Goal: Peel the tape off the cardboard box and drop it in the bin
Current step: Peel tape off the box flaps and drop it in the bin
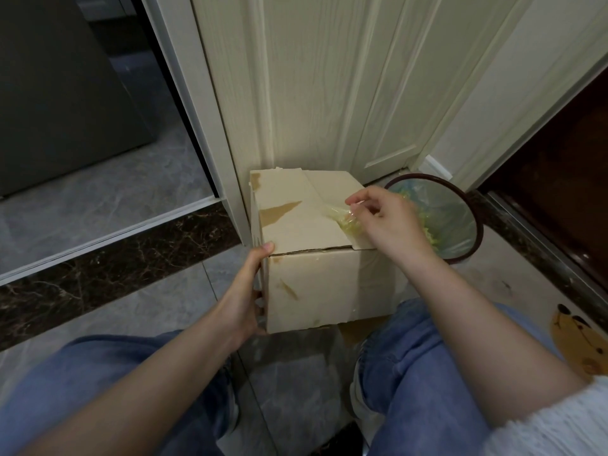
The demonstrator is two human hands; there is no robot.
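Observation:
A pale cardboard box (306, 278) stands on the floor against a white door, with brown patches where its surface is torn. My left hand (245, 291) grips the box's near left corner, thumb on the top edge. My right hand (386, 222) hovers over the top's right side and pinches a crumpled strip of clear tape (342, 217); the strip's lower end still clings to the box top. A round dark-rimmed bin (473, 218) with a bluish liner sits just right of the box, with yellowish crumpled scraps inside.
White door panels (329, 93) rise directly behind the box. My knees in blue jeans (411, 373) flank the box's near side. A dark marble threshold strip (115, 264) runs across the floor on the left. A brown bear-patterned slipper (579, 340) lies at right.

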